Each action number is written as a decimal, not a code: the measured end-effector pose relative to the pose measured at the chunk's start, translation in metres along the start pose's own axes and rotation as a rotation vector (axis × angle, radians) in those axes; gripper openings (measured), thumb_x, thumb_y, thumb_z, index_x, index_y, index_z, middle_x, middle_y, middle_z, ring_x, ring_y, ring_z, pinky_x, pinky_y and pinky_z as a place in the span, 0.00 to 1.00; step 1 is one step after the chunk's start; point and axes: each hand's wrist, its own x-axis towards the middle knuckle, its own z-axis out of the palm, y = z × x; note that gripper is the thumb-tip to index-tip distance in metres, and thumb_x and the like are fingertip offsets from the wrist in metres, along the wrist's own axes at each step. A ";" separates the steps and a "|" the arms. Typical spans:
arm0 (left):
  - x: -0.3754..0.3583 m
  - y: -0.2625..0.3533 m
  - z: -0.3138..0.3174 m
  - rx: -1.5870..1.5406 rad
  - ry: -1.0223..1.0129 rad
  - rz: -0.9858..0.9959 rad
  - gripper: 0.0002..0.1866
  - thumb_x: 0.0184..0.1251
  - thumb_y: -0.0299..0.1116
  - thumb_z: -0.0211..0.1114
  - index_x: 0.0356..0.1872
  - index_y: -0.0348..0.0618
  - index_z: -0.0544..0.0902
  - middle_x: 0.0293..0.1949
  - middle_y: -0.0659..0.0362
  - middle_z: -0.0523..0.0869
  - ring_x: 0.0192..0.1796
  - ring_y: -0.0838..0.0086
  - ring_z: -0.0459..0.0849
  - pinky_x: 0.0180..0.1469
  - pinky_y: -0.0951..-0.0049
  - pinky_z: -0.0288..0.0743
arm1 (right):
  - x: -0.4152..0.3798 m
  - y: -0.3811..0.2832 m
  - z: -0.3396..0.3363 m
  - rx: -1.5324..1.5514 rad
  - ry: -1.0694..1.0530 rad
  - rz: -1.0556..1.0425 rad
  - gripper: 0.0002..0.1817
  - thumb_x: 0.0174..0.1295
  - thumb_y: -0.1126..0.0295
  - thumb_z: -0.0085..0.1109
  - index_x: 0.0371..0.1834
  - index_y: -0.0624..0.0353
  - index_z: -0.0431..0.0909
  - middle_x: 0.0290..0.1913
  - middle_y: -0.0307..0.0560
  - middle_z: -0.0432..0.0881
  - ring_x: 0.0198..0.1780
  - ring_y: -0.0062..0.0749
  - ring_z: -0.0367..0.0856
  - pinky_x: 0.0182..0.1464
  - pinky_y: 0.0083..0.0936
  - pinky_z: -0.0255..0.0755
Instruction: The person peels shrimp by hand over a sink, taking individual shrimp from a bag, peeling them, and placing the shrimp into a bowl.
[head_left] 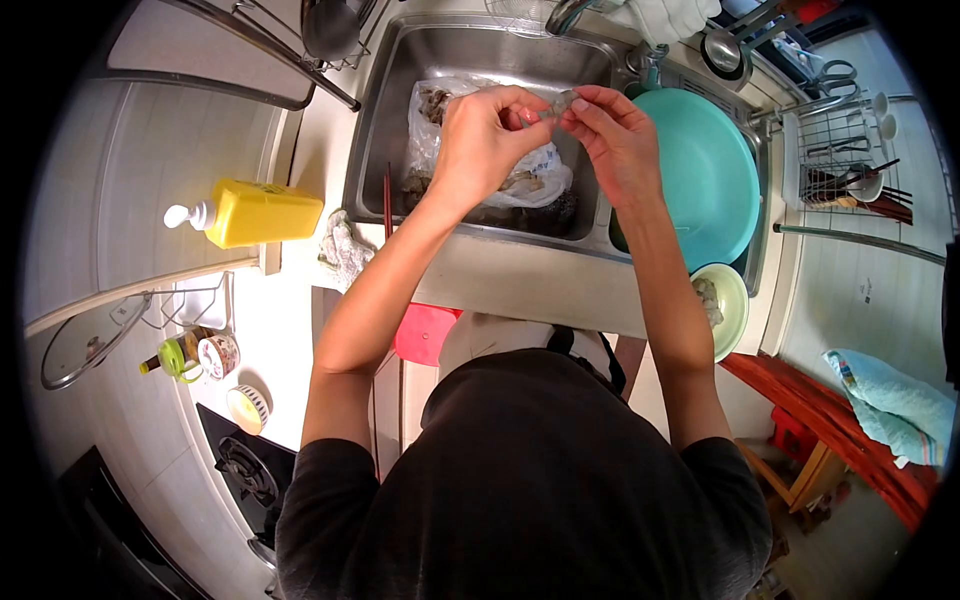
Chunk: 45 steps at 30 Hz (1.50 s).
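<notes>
A small grey shrimp (561, 103) is held up over the sink, between my two hands. My left hand (482, 140) pinches one end of it with thumb and forefinger. Fingertips of my right hand (618, 140) are closed on the other end. Below them, a clear plastic bag (548, 160) with more grey-brown shrimp lies in the metal sink (400, 60). A pale green bowl (735, 312) by my right forearm holds some greyish pieces that look like shrimp.
A large turquoise basin (705, 180) stands right of the sink under the faucet (570, 14). On the left are a yellow bottle (265, 213), a crumpled cloth (345, 248) and red chopsticks (388, 200). A wire rack (845, 150) with utensils hangs at right.
</notes>
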 end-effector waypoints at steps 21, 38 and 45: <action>0.006 -0.015 -0.012 -0.383 -0.145 -0.138 0.04 0.55 0.23 0.62 0.31 0.35 0.83 0.26 0.61 0.83 0.29 0.84 0.78 0.34 0.83 0.70 | -0.003 0.000 0.003 -0.011 -0.026 0.000 0.07 0.57 0.81 0.57 0.39 0.68 0.76 0.35 0.47 0.80 0.35 0.30 0.81 0.42 0.27 0.77; 0.005 0.014 -0.019 -0.148 -0.231 0.024 0.11 0.53 0.23 0.67 0.40 0.37 0.84 0.29 0.63 0.83 0.31 0.86 0.75 0.38 0.82 0.72 | -0.009 -0.004 0.007 0.004 -0.083 0.046 0.09 0.60 0.78 0.54 0.43 0.69 0.77 0.34 0.46 0.80 0.32 0.27 0.77 0.38 0.22 0.74; 0.008 0.016 -0.019 0.041 -0.207 0.155 0.10 0.50 0.21 0.66 0.36 0.34 0.83 0.26 0.61 0.82 0.29 0.82 0.75 0.36 0.80 0.73 | -0.009 -0.005 0.007 -0.125 -0.061 0.052 0.08 0.59 0.77 0.57 0.40 0.69 0.78 0.29 0.43 0.80 0.28 0.23 0.76 0.34 0.19 0.72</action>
